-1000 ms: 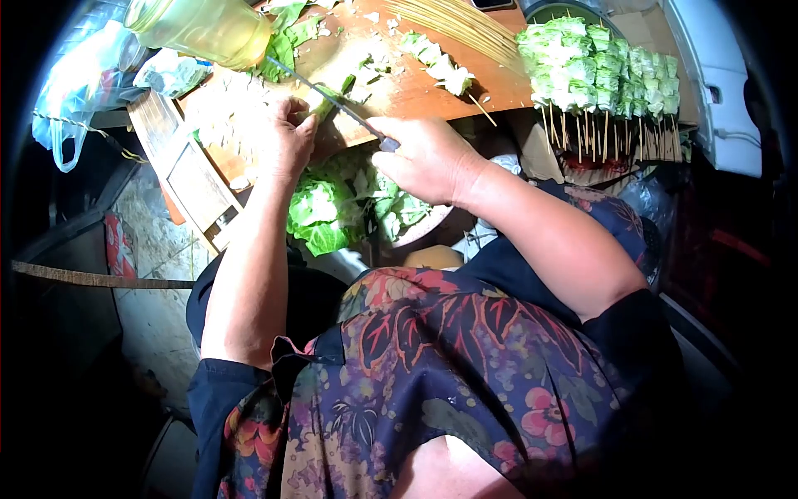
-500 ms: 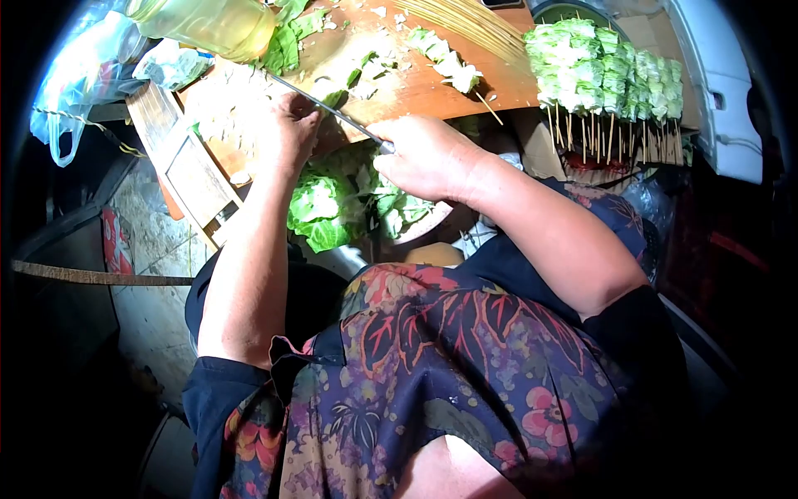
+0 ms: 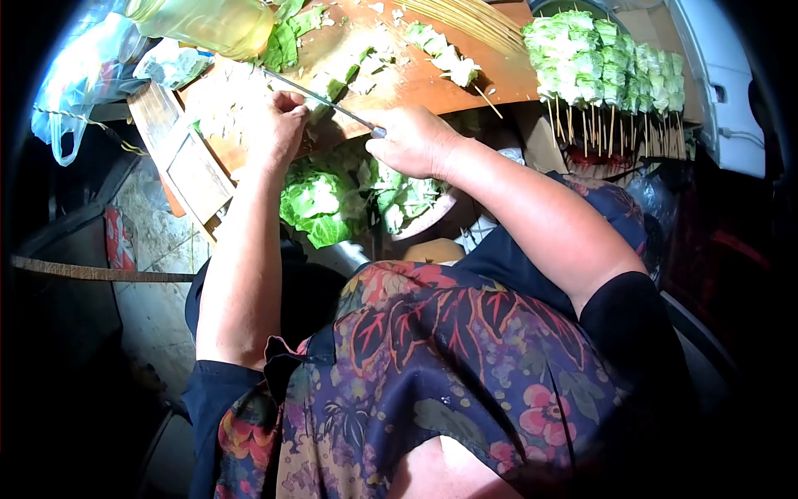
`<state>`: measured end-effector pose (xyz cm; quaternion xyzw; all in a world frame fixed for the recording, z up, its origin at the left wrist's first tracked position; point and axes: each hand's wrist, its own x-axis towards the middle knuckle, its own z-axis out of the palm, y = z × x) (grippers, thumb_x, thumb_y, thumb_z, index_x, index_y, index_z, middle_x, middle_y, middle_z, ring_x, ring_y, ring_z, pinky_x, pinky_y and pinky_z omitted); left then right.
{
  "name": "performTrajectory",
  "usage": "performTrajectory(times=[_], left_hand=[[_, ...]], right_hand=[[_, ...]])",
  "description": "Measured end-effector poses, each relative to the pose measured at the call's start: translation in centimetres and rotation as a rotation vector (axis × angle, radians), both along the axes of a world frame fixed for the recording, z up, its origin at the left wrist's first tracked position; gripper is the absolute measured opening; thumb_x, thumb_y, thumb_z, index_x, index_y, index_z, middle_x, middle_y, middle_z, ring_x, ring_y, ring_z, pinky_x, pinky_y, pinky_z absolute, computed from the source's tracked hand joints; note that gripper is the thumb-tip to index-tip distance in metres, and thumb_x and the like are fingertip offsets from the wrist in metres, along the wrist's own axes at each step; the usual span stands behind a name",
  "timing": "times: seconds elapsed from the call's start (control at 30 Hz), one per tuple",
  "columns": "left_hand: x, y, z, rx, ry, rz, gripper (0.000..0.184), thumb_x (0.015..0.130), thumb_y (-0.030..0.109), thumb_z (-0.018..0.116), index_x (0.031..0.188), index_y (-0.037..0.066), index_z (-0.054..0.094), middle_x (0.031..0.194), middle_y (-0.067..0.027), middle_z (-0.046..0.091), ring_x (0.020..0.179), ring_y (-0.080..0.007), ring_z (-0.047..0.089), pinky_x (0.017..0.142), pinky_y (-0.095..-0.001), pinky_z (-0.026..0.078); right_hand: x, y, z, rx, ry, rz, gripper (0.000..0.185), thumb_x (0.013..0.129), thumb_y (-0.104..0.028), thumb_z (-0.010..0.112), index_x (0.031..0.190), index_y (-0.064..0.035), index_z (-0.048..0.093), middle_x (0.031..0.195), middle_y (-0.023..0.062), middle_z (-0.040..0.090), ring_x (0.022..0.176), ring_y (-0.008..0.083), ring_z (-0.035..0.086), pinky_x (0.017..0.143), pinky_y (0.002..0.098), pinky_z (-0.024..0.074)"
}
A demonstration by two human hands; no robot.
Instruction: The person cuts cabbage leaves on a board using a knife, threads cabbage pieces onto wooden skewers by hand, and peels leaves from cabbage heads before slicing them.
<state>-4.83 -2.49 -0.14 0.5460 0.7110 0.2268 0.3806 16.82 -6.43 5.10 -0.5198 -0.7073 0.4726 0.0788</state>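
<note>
My right hand (image 3: 413, 143) is wrapped around the handle of a knife (image 3: 328, 104), whose thin blade points left and away over the wooden board (image 3: 416, 83). Close to the blade, my left hand (image 3: 278, 129) has its fingers curled on the near left part of the board. Whatever lies under those fingers is hidden. Cut lettuce pieces (image 3: 337, 86) lie in a row just beyond the blade. Below the board's near edge, a head of lettuce (image 3: 316, 208) and loose leaves (image 3: 407, 200) sit in a container.
Skewers of folded lettuce (image 3: 582, 66) stand packed at the right, sticks downward. One partly filled skewer (image 3: 453, 62) lies on the board near a bundle of bare sticks (image 3: 474, 25). A yellowish clear container (image 3: 208, 29) and a plastic bag (image 3: 71, 91) are at the left.
My right hand and the knife have shifted slightly left and away from me. My left hand has moved slightly left, its fingers still curled near the blade.
</note>
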Motion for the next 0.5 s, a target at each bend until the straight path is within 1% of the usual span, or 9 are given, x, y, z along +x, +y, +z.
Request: performTrajectory(times=[0.03,0.07,0.13,0.17,0.2,0.27,0.33,0.4,0.5], left_hand=[[0.1,0.3,0.5,-0.053,0.078,-0.003,0.025,0.080,0.008,0.066,0.104,-0.001,0.063,0.082,-0.0050,0.064,0.071,-0.0110,0.057,0.065,-0.0247,0.047],[0.1,0.5,0.2,-0.055,0.078,-0.006,0.025,0.080,0.008,0.066,0.104,-0.001,0.063,0.082,-0.0050,0.064,0.071,-0.0110,0.057,0.065,-0.0247,0.047],[-0.5,1.0,-0.5,-0.038,0.082,-0.015,0.030,0.077,0.013,0.066,0.104,0.000,0.066,0.088,-0.0111,0.068,0.076,-0.0149,0.063,0.070,-0.0272,0.050],[-1.1,1.5,-0.8,-0.118,0.139,-0.109,0.030,0.081,0.011,0.066,0.108,-0.002,0.062,0.085,-0.0078,0.065,0.069,-0.0129,0.059,0.061,-0.0261,0.051],[-1.0,1.5,-0.5,-0.117,0.139,-0.113,0.030,0.081,0.011,0.066,0.108,-0.002,0.062,0.085,-0.0078,0.065,0.069,-0.0129,0.059,0.061,-0.0261,0.051],[-0.5,1.7,0.1,-0.281,0.080,-0.060,0.027,0.082,0.013,0.065,0.104,-0.001,0.063,0.081,-0.0073,0.065,0.065,-0.0118,0.058,0.058,-0.0262,0.051],[-0.3,1.9,0.2,-0.316,0.109,-0.093,0.023,0.082,0.016,0.065,0.099,0.000,0.065,0.076,-0.0061,0.064,0.061,-0.0106,0.058,0.057,-0.0260,0.051],[0.0,1.5,0.5,-0.358,0.147,-0.080,0.032,0.078,0.031,0.070,0.091,0.002,0.067,0.072,-0.0083,0.067,0.058,-0.0139,0.063,0.059,-0.0281,0.052],[0.0,1.1,0.2,-0.336,0.070,-0.051,0.029,0.078,0.030,0.069,0.089,0.003,0.065,0.068,-0.0068,0.066,0.057,-0.0129,0.062,0.059,-0.0280,0.052]], right_hand=[[0.2,-0.1,-0.2,0.000,0.000,-0.004,0.031,0.078,-0.017,0.049,0.105,-0.0090,0.061,0.090,0.0213,0.064,0.088,0.0374,0.061,0.081,0.0427,0.0487],[0.3,-0.2,-0.4,0.022,0.008,0.007,0.030,0.078,-0.016,0.050,0.104,-0.0089,0.062,0.089,0.0213,0.064,0.087,0.0371,0.061,0.080,0.0425,0.0488],[0.7,-0.4,-0.4,0.050,0.016,0.016,0.030,0.077,-0.016,0.050,0.104,-0.0087,0.062,0.088,0.0213,0.064,0.086,0.0368,0.061,0.080,0.0422,0.0490],[1.0,-0.5,-0.3,0.057,0.021,0.017,0.036,0.078,-0.018,0.053,0.112,-0.0084,0.060,0.084,0.0201,0.064,0.081,0.0341,0.063,0.077,0.0395,0.0497],[1.2,-0.7,-0.2,0.064,0.026,0.017,0.044,0.079,-0.020,0.055,0.121,-0.0081,0.058,0.081,0.0190,0.065,0.076,0.0313,0.064,0.074,0.0368,0.0505],[1.5,-1.1,-0.2,0.062,0.045,0.010,0.044,0.078,-0.020,0.056,0.120,-0.0069,0.058,0.084,0.0201,0.065,0.078,0.0320,0.064,0.075,0.0368,0.0503],[2.0,-1.6,-0.3,0.062,0.063,0.005,0.044,0.078,-0.019,0.056,0.119,-0.0056,0.058,0.087,0.0212,0.065,0.081,0.0326,0.064,0.077,0.0369,0.0502],[2.5,-2.1,-0.3,0.104,0.102,0.001,0.044,0.078,-0.019,0.056,0.120,-0.0055,0.058,0.094,0.0227,0.065,0.086,0.0340,0.064,0.079,0.0372,0.0497],[3.3,-3.3,0.0,0.240,0.161,-0.044,0.037,0.078,-0.016,0.050,0.114,-0.0110,0.061,0.089,0.0214,0.064,0.086,0.0370,0.062,0.080,0.0417,0.0493]])
